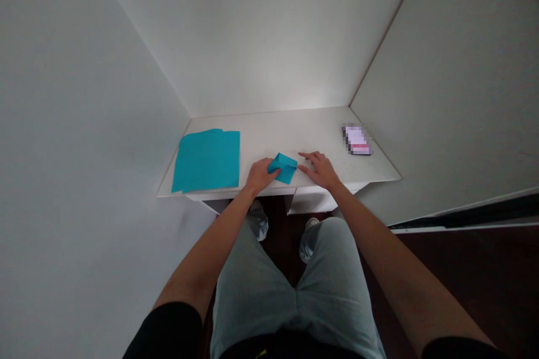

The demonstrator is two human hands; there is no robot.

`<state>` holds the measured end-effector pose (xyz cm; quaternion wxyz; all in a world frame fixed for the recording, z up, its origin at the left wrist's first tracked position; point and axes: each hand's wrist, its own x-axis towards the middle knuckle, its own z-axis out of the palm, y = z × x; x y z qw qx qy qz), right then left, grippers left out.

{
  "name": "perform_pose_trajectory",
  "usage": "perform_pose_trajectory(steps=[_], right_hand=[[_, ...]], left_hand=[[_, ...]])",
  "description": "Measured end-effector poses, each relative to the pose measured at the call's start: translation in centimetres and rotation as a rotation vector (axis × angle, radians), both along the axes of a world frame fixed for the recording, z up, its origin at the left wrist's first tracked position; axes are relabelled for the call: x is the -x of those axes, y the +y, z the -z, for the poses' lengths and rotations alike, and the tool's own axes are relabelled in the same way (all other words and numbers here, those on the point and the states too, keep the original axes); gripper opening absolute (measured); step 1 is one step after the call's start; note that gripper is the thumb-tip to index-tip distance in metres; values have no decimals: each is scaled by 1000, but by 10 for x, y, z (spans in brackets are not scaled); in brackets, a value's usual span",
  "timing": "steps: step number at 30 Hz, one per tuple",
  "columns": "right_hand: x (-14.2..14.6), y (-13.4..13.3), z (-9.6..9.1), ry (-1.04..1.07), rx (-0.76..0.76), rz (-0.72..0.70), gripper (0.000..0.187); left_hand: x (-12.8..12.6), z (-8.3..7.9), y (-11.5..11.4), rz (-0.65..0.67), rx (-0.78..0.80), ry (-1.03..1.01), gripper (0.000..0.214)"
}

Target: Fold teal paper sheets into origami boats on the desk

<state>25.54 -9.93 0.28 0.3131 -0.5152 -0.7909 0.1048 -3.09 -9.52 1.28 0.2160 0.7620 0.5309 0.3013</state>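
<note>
A small folded piece of blue paper [284, 167] lies near the front edge of a white table [278, 132]. My left hand [261, 174] is closed on its left side, pinching it. Just to the right of the paper, my right hand [320, 168] rests flat on the table with its fingers stretched out and apart, holding nothing. A stack of flat blue paper sheets [207, 160] lies on the left part of the table, a short way from my left hand.
A small blurred, phone-like object [357, 140] lies at the table's right rear. White walls close in the table on the left, back and right. My knees and shoes show below the table's front edge, over a dark floor.
</note>
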Motion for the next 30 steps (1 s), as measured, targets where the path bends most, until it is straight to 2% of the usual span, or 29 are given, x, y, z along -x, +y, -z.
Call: perform_pose_trajectory(steps=[6,11,15,19,24,27,30], right_hand=[[9,1,-6,-111,120,132,43],[25,1,-13,-158,209,235,36],[31,3,-12,-124,202,185,27],[25,6,-7,-52,174,110,19],[11,12,2,101,149,-11,24],[7,14,6,172,135,-39,28],[9,14,6,131,121,-30,24]], left_hand=[[-3,-6,-4,-11,6,89,38],[-5,-12,-8,-18,36,76,53],[-5,-12,-9,-31,56,50,57],[-2,-11,-6,-10,61,21,40],[2,-8,-2,113,8,10,33],[2,-8,-9,191,-76,109,34],[2,-9,-23,281,-190,271,39]])
